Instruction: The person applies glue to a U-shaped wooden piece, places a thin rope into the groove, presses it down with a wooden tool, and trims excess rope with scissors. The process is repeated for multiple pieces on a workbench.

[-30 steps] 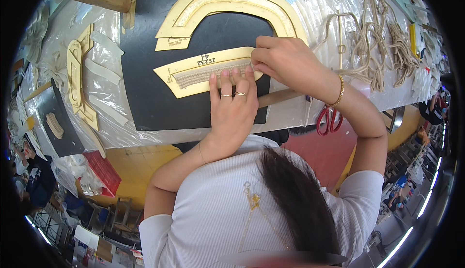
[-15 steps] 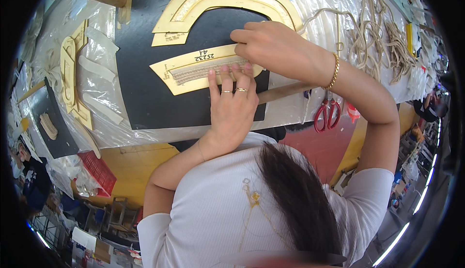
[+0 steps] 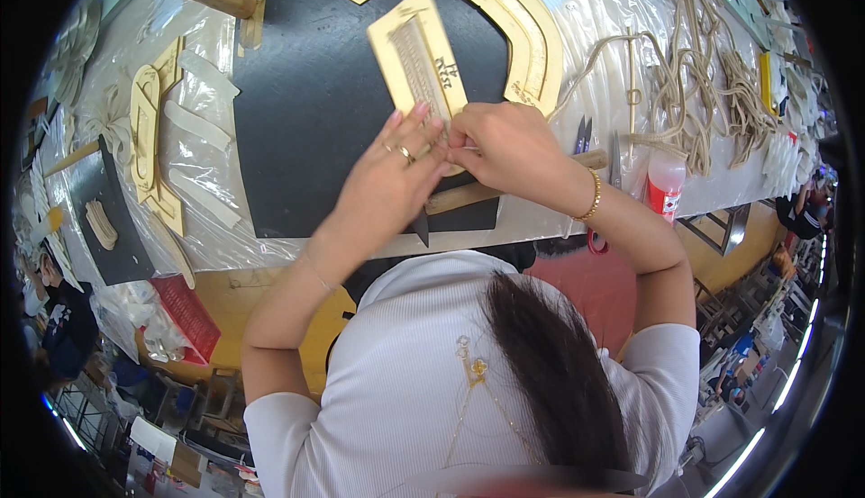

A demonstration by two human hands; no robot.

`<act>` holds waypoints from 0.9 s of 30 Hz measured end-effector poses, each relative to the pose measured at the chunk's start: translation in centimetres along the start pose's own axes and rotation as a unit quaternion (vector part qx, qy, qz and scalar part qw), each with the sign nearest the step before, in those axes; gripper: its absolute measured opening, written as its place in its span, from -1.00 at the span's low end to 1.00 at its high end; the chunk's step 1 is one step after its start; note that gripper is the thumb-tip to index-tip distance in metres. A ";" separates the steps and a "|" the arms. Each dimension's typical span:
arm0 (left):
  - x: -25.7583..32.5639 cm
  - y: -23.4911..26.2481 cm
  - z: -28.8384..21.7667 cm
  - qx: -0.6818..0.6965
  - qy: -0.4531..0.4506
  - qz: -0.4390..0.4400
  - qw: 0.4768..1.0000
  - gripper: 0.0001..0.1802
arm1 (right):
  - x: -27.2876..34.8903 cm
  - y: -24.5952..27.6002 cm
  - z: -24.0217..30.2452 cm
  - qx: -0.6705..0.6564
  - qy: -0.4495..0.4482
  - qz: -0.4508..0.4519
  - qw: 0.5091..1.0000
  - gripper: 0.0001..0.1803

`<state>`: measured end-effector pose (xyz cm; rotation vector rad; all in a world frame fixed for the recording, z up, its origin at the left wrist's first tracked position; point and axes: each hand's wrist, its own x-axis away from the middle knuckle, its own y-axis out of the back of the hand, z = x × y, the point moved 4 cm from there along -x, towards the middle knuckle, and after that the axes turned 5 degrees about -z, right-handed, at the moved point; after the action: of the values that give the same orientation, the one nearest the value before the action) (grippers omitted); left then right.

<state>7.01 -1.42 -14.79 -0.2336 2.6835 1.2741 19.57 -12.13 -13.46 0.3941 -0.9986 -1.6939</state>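
Observation:
A pale yellow board template (image 3: 389, 43) lies slantwise on a black mat (image 3: 302, 138), its far end slightly blurred. Several beige cords (image 3: 416, 61) run side by side along its slot. My left hand (image 3: 383, 183) lies over the near end, its fingers stretched across board and cords, the thumb hidden. Close against it, my right hand (image 3: 518, 151) has thumb and fingers pinched together at that same end. What sits in the pinch is too small to make out. Just below both hands a round wooden stick (image 3: 468, 196) lies across the mat's edge.
A larger curved template (image 3: 533, 43) lies beyond the mat's far right corner. Loose cords (image 3: 694, 75) pile at the right, near a red-labelled bottle (image 3: 664, 183) and a red scissors handle (image 3: 597, 242). On the left are more templates (image 3: 144, 133) and pale strips (image 3: 198, 126).
The template has turned from lying nearly crosswise to pointing away from me. My right hand has come down to its near end, and my left has shifted left. The curved template has swung round.

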 end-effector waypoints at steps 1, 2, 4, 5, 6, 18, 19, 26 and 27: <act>-0.6 0.5 0.7 0.019 -0.015 0.004 1.000 -0.70 | -0.1 -0.3 0.2 -0.002 -0.012 -0.021 1.000 -0.82; -1.0 0.8 1.3 0.036 -0.022 0.018 0.999 -0.70 | -0.4 -0.6 0.3 -0.008 -0.030 -0.036 0.999 -0.82; -1.2 1.6 1.5 -0.025 -0.059 -0.003 0.998 -0.66 | -0.8 -1.0 0.8 -0.021 -0.048 -0.083 0.995 -0.81; -0.9 1.8 1.5 -0.065 -0.052 -0.014 0.996 -0.65 | -0.9 -1.2 0.9 -0.026 -0.057 -0.089 0.994 -0.81; -0.5 2.1 1.2 -0.105 -0.052 -0.039 0.992 -0.65 | -0.9 -1.4 1.1 -0.032 -0.062 -0.099 0.993 -0.81; 0.7 0.9 -1.1 -0.250 -0.047 0.010 0.967 -0.53 | -1.7 0.8 1.0 0.004 0.036 -0.067 0.997 -0.87; 0.6 1.0 -1.3 -0.252 -0.046 0.018 0.966 -0.52 | -2.0 1.0 1.1 0.014 0.044 -0.063 0.997 -0.87; 1.0 0.9 -1.1 -0.247 -0.028 0.030 0.968 -0.58 | -3.9 1.4 2.1 0.072 0.168 -0.017 0.983 -0.86; 1.1 0.8 -1.0 -0.225 -0.015 0.025 0.974 -0.58 | -4.2 1.3 2.1 0.084 0.179 -0.002 0.980 -0.86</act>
<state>5.70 -1.77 -13.76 -0.1970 2.3517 1.8736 20.49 -7.53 -12.10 0.7829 -0.8742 -1.4775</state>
